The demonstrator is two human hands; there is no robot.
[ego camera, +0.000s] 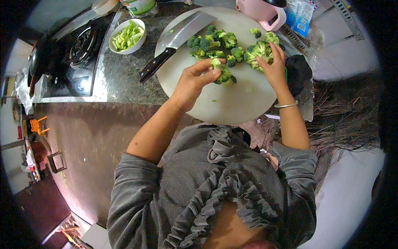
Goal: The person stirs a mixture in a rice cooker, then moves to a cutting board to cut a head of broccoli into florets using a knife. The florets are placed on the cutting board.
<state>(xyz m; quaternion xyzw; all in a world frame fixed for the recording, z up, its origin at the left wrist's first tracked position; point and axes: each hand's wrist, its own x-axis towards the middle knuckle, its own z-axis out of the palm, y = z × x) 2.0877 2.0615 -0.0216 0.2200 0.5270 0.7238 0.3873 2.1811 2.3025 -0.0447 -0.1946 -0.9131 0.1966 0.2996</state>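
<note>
A broccoli floret (224, 77) is pinched between the thumb and fingers of my left hand (196, 76), stem pointing up, low over the round white cutting board (242, 102). On the board's right side, my right hand (275, 70) grips a larger broccoli piece (257, 54), thumb and fingers spread across it; its far side is partly hidden. Between and beyond my hands lie several cut florets (208, 43), with one small floret (255, 32) apart near the far edge. A cleaver (189, 29) rests flat at the board's left, its dark riveted handle overhanging the edge.
A white bowl (142, 42) of chopped green stems sits left of the board, beside a gas hob (68, 74). Behind the board are a pink handled pot (258, 11) and a blue packet (300, 18). A black bag (298, 73) lies right; dry twigs (342, 112) are piled beyond.
</note>
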